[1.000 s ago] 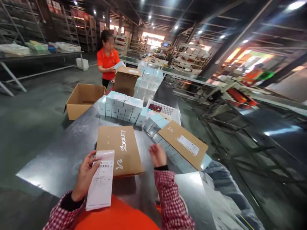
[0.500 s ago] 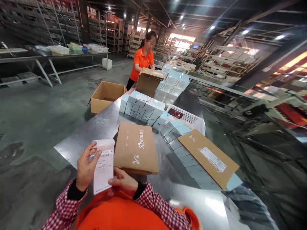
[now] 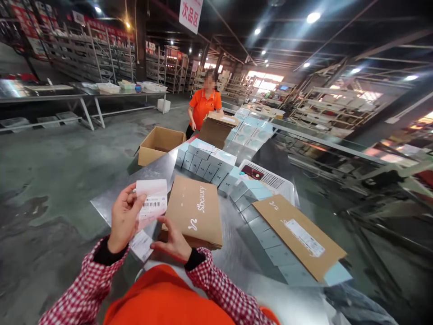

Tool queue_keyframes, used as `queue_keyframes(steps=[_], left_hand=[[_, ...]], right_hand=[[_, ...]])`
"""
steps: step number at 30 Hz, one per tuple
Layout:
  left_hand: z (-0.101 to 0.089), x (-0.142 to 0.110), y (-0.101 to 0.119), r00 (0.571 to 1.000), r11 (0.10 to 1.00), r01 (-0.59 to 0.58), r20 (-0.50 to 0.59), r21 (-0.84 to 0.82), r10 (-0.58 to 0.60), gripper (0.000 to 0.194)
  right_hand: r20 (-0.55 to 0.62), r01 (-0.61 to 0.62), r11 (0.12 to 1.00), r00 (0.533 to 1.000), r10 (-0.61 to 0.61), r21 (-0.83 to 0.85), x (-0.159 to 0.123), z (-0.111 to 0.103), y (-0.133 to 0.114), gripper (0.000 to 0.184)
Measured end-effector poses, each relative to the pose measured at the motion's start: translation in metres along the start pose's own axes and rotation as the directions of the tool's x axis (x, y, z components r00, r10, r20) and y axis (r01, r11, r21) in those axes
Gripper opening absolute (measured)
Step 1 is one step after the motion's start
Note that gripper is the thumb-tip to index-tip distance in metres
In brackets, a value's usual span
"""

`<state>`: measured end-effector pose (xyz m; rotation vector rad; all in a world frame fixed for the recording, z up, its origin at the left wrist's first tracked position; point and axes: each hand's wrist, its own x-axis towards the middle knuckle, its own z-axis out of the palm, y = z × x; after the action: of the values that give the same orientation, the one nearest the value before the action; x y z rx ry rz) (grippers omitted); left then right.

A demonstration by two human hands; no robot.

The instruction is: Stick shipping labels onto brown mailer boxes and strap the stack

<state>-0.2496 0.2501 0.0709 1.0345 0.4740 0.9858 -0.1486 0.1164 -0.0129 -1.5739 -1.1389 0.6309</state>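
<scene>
My left hand (image 3: 124,217) grips the top of a white shipping label (image 3: 152,204) with a barcode, held up over the near edge of the metal table (image 3: 142,178). My right hand (image 3: 173,243) pinches the label's lower part, which bends down and away from the upper part. Just beyond my hands lies a brown cardboard box (image 3: 198,212) printed "Sbeauty". A second flat brown box (image 3: 299,235) with a white sticker rests to the right on a row of pale blue cartons (image 3: 267,239).
More pale blue cartons (image 3: 206,160) are stacked mid-table beside a white perforated basket (image 3: 270,177). An open cardboard carton (image 3: 158,144) stands at the table's left. A person in an orange shirt (image 3: 204,107) works at the far end. Shelving and tables line the left side.
My left hand has raised the label higher. My right hand came from the table to the label's bottom, and the strip now bends between both hands. The view has swung left.
</scene>
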Motion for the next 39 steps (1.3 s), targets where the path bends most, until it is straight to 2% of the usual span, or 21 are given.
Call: queue_keyframes(steps=[2,4,7,10,12,13,14,15,16,18,19,20,23,26,27,31,34,36,39], left_hand=[[0.001,0.004,0.008,1.000,0.999,0.006,-0.003,-0.033,-0.006,0.056],[-0.002,0.011,0.011,1.000,0.999,0.002,0.002,-0.052,-0.002,0.056],[-0.014,0.030,0.003,0.999,0.999,-0.025,-0.021,-0.019,0.025,0.058],[-0.036,0.048,-0.012,0.995,0.966,-0.075,-0.045,0.246,0.088,0.074],[-0.051,0.049,-0.019,0.981,0.866,-0.129,-0.067,0.483,0.183,0.084],[-0.058,0.044,-0.021,0.971,0.800,-0.168,-0.046,0.576,0.237,0.082],[-0.063,0.037,-0.023,0.959,0.721,-0.221,0.011,0.656,0.284,0.076],[-0.066,0.027,-0.024,0.952,0.658,-0.282,0.119,0.698,0.282,0.065],[-0.068,0.016,-0.026,0.944,0.646,-0.329,0.264,0.689,0.199,0.057],[-0.067,-0.005,-0.032,0.897,0.687,-0.290,0.440,0.666,-0.048,0.048],[-0.065,-0.014,-0.035,0.878,0.709,-0.235,0.459,0.665,-0.139,0.046],[-0.063,-0.020,-0.040,0.878,0.718,-0.179,0.438,0.673,-0.192,0.044],[-0.057,-0.027,-0.054,0.927,0.726,-0.081,0.319,0.683,-0.196,0.045],[-0.054,-0.024,-0.062,0.926,0.722,-0.043,0.298,0.691,-0.231,0.052],[-0.052,-0.023,-0.064,0.920,0.718,-0.033,0.302,0.695,-0.250,0.053],[-0.046,-0.020,-0.069,0.878,0.706,-0.038,0.362,0.707,-0.315,0.049],[-0.045,-0.018,-0.076,0.805,0.718,-0.093,0.476,0.690,-0.354,0.045],[-0.048,-0.017,-0.082,0.762,0.717,-0.142,0.538,0.682,-0.361,0.046],[-0.051,-0.013,-0.091,0.692,0.676,-0.201,0.591,0.709,-0.414,0.045]], right_hand=[[0.017,-0.025,0.993,1.000,0.023,0.116,0.004,0.008,0.001,0.055],[0.057,-0.025,0.986,0.998,0.016,0.163,0.007,0.012,0.001,0.037],[0.057,-0.015,0.987,0.998,0.006,0.160,0.008,0.014,-0.002,0.036],[0.072,-0.073,0.956,0.996,0.055,0.283,0.008,0.012,-0.006,0.038],[0.053,-0.099,0.935,0.995,0.086,0.341,0.009,0.009,-0.010,0.039],[0.023,-0.096,0.935,0.995,0.093,0.342,0.009,0.007,-0.011,0.038],[-0.011,-0.089,0.937,0.995,0.098,0.337,0.010,0.005,-0.013,0.038],[-0.035,-0.086,0.938,0.994,0.104,0.337,0.010,0.004,-0.014,0.038],[-0.050,-0.088,0.934,0.992,0.112,0.347,0.010,0.002,-0.015,0.037],[-0.064,-0.106,0.917,0.988,0.141,0.385,0.009,0.000,-0.017,0.038],[-0.077,-0.121,0.905,0.983,0.166,0.408,0.007,-0.001,-0.018,0.038],[-0.096,-0.135,0.896,0.977,0.193,0.422,0.006,-0.002,-0.018,0.038],[-0.223,-0.121,0.945,0.955,0.194,0.305,0.000,-0.008,-0.019,0.045],[-0.323,-0.056,0.997,0.944,0.068,0.045,-0.008,-0.015,-0.019,0.031],[-0.327,-0.050,0.999,0.943,0.054,0.020,-0.011,-0.016,-0.018,0.027],[-0.290,-0.101,0.968,0.942,0.168,0.231,-0.020,-0.014,-0.009,0.032],[-0.337,-0.090,0.942,0.919,0.204,0.323,-0.020,-0.027,-0.001,0.031],[-0.453,-0.059,0.944,0.866,0.210,0.324,-0.013,-0.054,0.004,0.030],[-0.670,-0.047,0.969,0.714,0.202,0.242,0.012,-0.115,0.019,0.029]])
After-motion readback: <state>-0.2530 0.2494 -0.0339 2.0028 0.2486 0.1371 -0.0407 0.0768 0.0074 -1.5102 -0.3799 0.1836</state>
